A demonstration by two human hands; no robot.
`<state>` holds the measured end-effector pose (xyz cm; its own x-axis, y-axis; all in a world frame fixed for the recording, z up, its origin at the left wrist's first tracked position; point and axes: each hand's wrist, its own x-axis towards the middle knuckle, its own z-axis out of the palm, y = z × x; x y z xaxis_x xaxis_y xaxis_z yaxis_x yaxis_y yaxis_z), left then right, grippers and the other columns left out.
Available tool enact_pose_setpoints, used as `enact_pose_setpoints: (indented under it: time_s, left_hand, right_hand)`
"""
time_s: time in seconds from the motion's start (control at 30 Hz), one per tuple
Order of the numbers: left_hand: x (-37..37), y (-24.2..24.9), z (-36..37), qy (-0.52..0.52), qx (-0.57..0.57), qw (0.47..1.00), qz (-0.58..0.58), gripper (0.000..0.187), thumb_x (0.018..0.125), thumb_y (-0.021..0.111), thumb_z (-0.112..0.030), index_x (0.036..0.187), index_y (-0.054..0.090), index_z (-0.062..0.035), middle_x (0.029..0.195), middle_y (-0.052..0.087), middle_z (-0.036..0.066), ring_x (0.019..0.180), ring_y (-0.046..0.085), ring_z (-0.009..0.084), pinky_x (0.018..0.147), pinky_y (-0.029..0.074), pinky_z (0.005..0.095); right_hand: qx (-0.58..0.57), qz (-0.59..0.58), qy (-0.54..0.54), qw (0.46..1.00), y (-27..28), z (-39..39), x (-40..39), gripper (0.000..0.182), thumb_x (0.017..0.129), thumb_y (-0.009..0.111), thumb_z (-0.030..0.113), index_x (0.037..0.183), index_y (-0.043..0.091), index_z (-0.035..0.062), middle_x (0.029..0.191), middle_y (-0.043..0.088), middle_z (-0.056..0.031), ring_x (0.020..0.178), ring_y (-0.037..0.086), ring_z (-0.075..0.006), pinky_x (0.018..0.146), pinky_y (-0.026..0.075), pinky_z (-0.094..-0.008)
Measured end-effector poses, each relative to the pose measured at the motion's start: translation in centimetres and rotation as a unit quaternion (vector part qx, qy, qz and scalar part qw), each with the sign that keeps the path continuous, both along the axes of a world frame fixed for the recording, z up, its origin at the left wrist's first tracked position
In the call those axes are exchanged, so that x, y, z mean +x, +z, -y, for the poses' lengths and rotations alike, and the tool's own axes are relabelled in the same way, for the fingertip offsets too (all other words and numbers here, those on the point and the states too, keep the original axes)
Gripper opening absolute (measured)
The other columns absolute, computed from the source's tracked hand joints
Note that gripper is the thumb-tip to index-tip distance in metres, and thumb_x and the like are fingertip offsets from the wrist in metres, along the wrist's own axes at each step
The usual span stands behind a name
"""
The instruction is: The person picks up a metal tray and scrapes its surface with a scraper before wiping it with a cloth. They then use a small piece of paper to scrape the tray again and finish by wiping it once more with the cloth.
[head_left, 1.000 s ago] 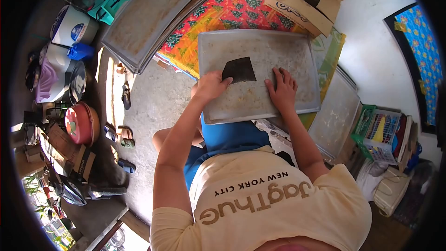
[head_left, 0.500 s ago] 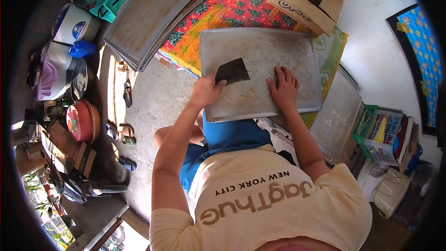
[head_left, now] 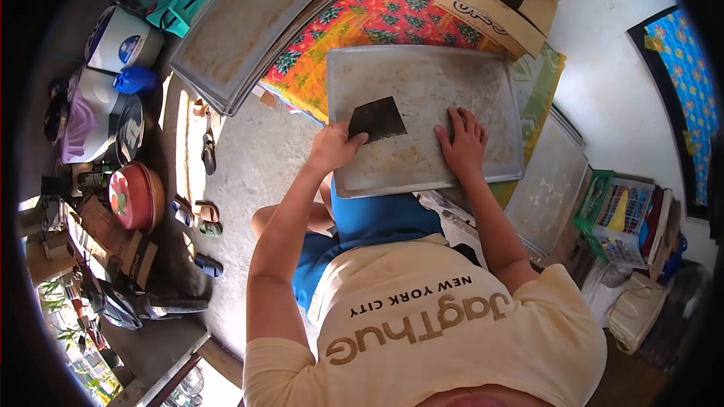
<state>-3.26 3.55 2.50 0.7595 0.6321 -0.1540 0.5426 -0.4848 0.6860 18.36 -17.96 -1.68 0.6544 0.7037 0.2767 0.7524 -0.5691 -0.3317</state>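
A grey metal baking tray (head_left: 422, 162), stained and flecked with residue, rests at my lap and against the patterned table. My left hand (head_left: 336, 146) grips the near-left corner of a thin dark flat scraper (head_left: 378, 119), thumb on top, over the tray's left part. On the right part of the tray, my right hand (head_left: 464, 145) lies palm down with its fingers stretched out. Brown flecks show on the metal between the two hands.
More stained trays (head_left: 256, 26) are stacked at the upper left. A cardboard box (head_left: 501, 4) stands on the red patterned tablecloth (head_left: 377, 11). Another tray (head_left: 547, 188) leans low at the right, beside a plastic basket (head_left: 622, 218). Slippers (head_left: 207, 211) lie on the floor at left.
The dark scraper has turned a little and its far edge sits slightly lower, with my left hand still on it. My right hand stays on the tray, almost unmoved.
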Motion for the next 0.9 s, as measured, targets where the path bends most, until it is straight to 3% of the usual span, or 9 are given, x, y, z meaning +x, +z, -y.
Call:
enact_pose_setpoints:
  time_s: [0.33,0.43,0.53,0.73,0.9]
  left_hand:
    - [-0.1,0.9,0.1,0.020,0.005,1.000,-0.005,0.034,0.087,0.069,-0.038,0.086,0.067,-0.0040,0.081,0.069,0.020,0.085,0.067,0.0399,0.074,0.052,0.0469]
    - [-0.6,0.4,-0.1,-0.002,-0.058,0.998,0.021,0.035,0.087,0.069,-0.038,0.084,0.066,-0.0031,0.080,0.068,0.020,0.083,0.067,0.0403,0.071,0.052,0.0470]
    - [-0.6,-0.9,-0.7,0.011,0.005,1.000,0.007,0.035,0.087,0.069,-0.037,0.085,0.066,-0.0022,0.078,0.068,0.021,0.079,0.067,0.0397,0.069,0.052,0.0466]
    - [0.7,1.0,-1.0,0.105,0.000,0.994,0.021,0.038,0.086,0.070,-0.039,0.083,0.067,-0.0011,0.073,0.067,0.020,0.073,0.066,0.0384,0.064,0.051,0.0448]
    - [0.8,-3.1,-3.2,0.088,-0.001,0.991,0.104,0.038,0.086,0.071,-0.039,0.083,0.067,-0.0011,0.071,0.066,0.020,0.071,0.067,0.0379,0.064,0.051,0.0444]
  right_hand:
    - [-0.004,0.007,0.000,1.000,0.1,0.0,0.0,0.054,0.091,0.061,0.045,0.136,0.055,0.0164,0.139,0.051,-0.0101,0.131,0.044,-0.0293,0.110,0.027,-0.0481]
    - [-0.002,0.009,0.003,1.000,0.2,-0.2,0.1,0.053,0.092,0.061,0.044,0.136,0.055,0.0159,0.139,0.050,-0.0101,0.130,0.044,-0.0299,0.110,0.027,-0.0472]
    - [-0.001,0.008,0.002,1.000,0.2,0.0,0.0,0.053,0.091,0.061,0.044,0.135,0.055,0.0159,0.138,0.051,-0.0102,0.130,0.044,-0.0297,0.110,0.027,-0.0477]
    - [0.002,0.002,0.002,1.000,0.4,-0.1,0.1,0.053,0.091,0.062,0.044,0.135,0.055,0.0156,0.138,0.051,-0.0109,0.130,0.044,-0.0298,0.109,0.028,-0.0481]
    - [0.000,0.007,0.003,1.000,0.4,0.0,0.1,0.052,0.091,0.061,0.043,0.136,0.054,0.0153,0.137,0.050,-0.0110,0.128,0.045,-0.0308,0.109,0.028,-0.0468]
